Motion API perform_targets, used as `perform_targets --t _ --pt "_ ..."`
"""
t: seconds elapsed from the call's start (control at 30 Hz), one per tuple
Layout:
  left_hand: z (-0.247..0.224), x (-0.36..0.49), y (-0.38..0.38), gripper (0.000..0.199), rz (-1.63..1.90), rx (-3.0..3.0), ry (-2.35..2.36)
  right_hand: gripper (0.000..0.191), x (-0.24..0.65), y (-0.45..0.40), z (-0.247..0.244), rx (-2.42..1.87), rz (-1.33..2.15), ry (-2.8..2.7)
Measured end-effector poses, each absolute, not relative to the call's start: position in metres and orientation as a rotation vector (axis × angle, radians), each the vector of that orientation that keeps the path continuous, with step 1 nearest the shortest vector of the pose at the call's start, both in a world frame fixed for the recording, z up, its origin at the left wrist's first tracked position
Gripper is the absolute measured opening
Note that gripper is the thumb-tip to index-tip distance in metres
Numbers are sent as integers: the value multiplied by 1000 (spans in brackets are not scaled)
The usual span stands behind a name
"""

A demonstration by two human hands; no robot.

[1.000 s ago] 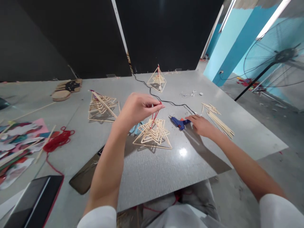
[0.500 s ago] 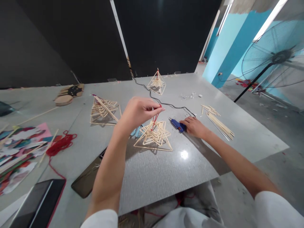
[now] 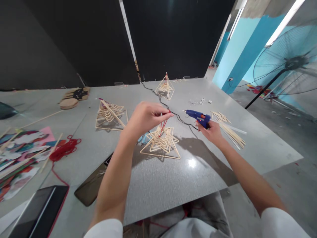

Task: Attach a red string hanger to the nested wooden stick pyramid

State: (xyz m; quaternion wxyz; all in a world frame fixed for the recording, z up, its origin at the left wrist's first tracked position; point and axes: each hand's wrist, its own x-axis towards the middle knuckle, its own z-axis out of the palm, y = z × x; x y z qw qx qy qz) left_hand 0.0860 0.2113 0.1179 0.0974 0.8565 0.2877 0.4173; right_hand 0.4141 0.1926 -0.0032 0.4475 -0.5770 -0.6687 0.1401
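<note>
Red yarn [image 3: 163,124] is pinched at its top between the thumb and fingers of my left hand [image 3: 150,115]. Below it, the yarn runs down to a stack of wooden-stick frames [image 3: 162,142] on the table. My right hand [image 3: 210,131] is wrapped round a blue hot glue gun [image 3: 198,117], lifted above the table with its nozzle pointing left toward the yarn. A clear glue stick [image 3: 232,128] sticks out of the gun's back. Partly hidden behind my left hand lies a light-blue object [image 3: 143,138], its kind unclear.
Similar stick pyramids stand at the back [image 3: 165,87] and at left [image 3: 110,114]. Loose sticks [image 3: 231,135] lie at right, beyond my right hand. A black cable [image 3: 182,119] crosses the table. Red yarn [image 3: 64,149], a phone [image 3: 90,185] and paper scraps [image 3: 24,148] lie left.
My right hand has picked the glue gun up off the table and raised it, its nozzle now level and pointing left. My left hand stays nearly in place, holding the yarn.
</note>
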Motion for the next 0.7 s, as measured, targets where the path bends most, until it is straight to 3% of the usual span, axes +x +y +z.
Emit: perform_targets --t 0.2,0.3,0.57,0.7 --pt "118 86 211 33 1247 2536 855 43 403 175 18 -1254 459 -1346" --pt "119 85 210 34 1251 2536 851 35 399 163 23 -1205 399 -1323" --pt "121 85 210 36 1241 2556 843 14 389 133 34 -1173 158 -1749" --pt "121 86 210 36 1241 2548 843 20 387 122 40 -1140 92 -1898"
